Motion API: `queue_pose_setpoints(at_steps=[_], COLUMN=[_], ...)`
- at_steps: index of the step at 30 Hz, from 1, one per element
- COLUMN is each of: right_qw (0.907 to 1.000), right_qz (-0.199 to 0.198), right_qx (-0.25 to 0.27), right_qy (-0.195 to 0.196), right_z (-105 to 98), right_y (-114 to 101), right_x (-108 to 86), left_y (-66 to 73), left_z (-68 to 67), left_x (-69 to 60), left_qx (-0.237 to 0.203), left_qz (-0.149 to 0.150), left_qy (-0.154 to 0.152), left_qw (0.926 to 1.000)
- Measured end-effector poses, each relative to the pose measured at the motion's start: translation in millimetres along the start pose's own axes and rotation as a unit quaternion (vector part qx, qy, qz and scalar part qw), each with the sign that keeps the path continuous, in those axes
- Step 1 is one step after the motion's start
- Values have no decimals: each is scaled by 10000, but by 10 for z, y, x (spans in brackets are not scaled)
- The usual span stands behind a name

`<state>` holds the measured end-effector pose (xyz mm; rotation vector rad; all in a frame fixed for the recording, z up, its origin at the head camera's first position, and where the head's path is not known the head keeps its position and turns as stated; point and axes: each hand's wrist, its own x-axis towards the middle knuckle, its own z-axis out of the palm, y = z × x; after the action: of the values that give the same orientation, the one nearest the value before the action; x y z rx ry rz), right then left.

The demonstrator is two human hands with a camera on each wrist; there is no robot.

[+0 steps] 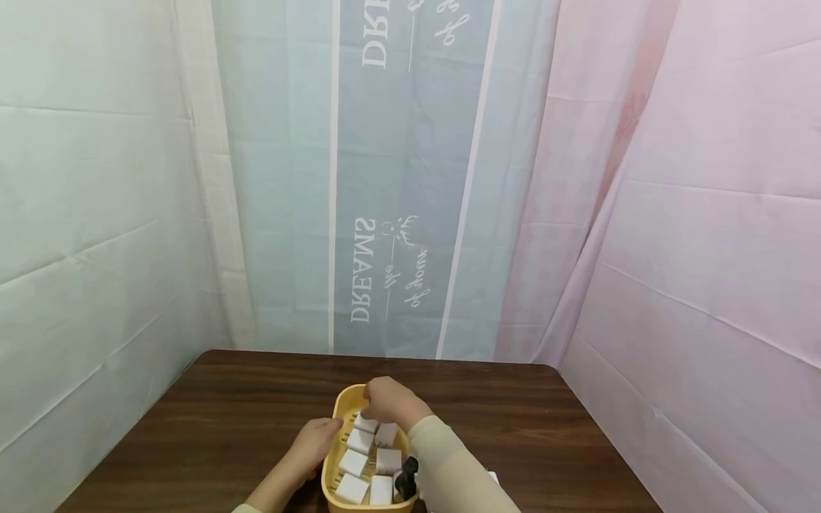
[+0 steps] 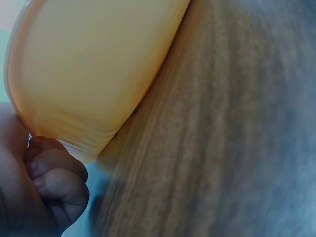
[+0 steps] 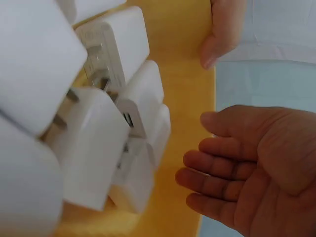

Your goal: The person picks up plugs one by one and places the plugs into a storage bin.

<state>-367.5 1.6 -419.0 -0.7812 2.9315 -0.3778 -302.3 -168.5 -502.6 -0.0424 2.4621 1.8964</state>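
A yellow plastic basket (image 1: 328, 467) with a slotted floor stands on the table, holding several white charger plugs (image 1: 353, 463). In the right wrist view metal prongs and a USB port show on the charger plugs (image 3: 143, 98). My left hand (image 1: 316, 443) grips the basket's left rim. Its curled fingers (image 2: 59, 177) show at the basket's outer wall in the left wrist view. Over the far right end of the basket is my right hand (image 1: 391, 400). In the right wrist view this hand (image 3: 247, 173) holds nothing, its fingers loosely bent beside the charger plugs.
The basket stands on a dark wooden table (image 1: 256, 399). A small black object (image 1: 406, 479) is at the basket's near right, by the right sleeve. Part of a white thing (image 1: 492, 476) shows beyond that sleeve. Printed curtains (image 1: 398, 178) hang behind and along both sides.
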Motion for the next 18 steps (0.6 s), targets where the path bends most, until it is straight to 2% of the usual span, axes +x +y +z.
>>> queue_pose_setpoints(at_steps=[6,18], right_qw=[9998,9979], right_qz=[-162,-538], right_qx=[-132,-293], right_qy=[24,191], right_z=[-125,-229], right_y=[25,216], right_x=[-102,-313], left_y=[-6,-18], left_z=[7,33], left_x=[-15,-16], left_qx=[-113,-129], left_qz=[46,26], left_qy=[-4,-27], left_qw=[9999,9999])
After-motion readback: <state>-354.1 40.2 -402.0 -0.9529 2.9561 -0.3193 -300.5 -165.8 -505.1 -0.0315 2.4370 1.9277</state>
